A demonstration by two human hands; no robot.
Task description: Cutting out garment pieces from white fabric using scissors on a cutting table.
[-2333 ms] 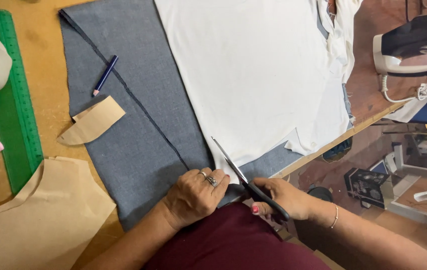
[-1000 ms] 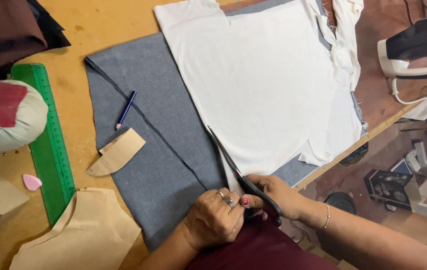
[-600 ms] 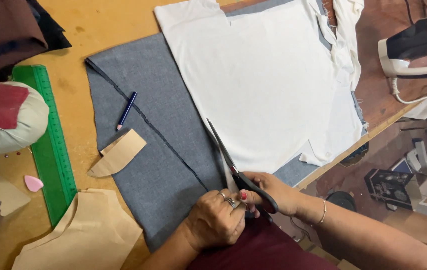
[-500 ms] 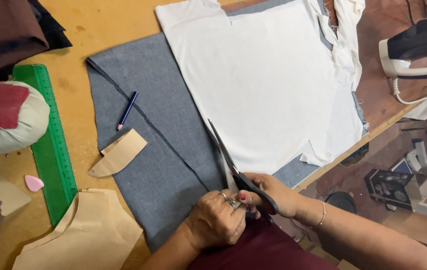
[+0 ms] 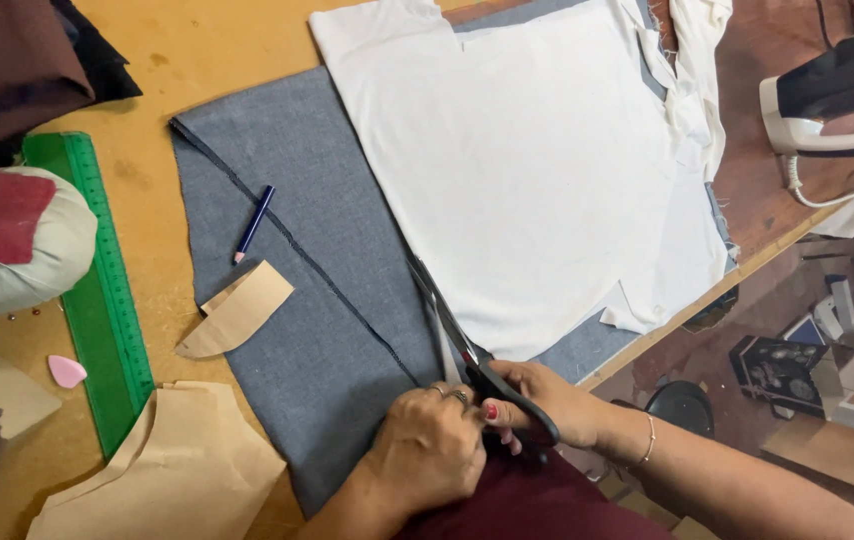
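Your right hand (image 5: 547, 405) grips the black-handled steel scissors (image 5: 472, 355), fingers curled through the loops, blades pointing away from you along the edge of the white fabric panel (image 5: 527, 170). Your left hand (image 5: 427, 450) lies curled, knuckles up, pressing down on the grey woven cloth (image 5: 317, 300) just beside the scissors, at the near edge of the tan wooden surface (image 5: 197, 40). The grey cloth lies flat across the middle of the surface, running to its near edge, with the white panel lying on top of it toward the right edge. On the grey cloth rests a blue pencil (image 5: 254, 222), and a small curved brown paper pattern piece (image 5: 237, 312) overlaps its left border. A larger brown paper pattern (image 5: 177, 480) lies at the near left. A green plastic ruler (image 5: 97, 290) runs along the left side, beside a cream and red padded cushion (image 5: 12, 240) and a pink tailor's chalk (image 5: 67, 371). A white iron (image 5: 827, 100) stands near the far right corner.
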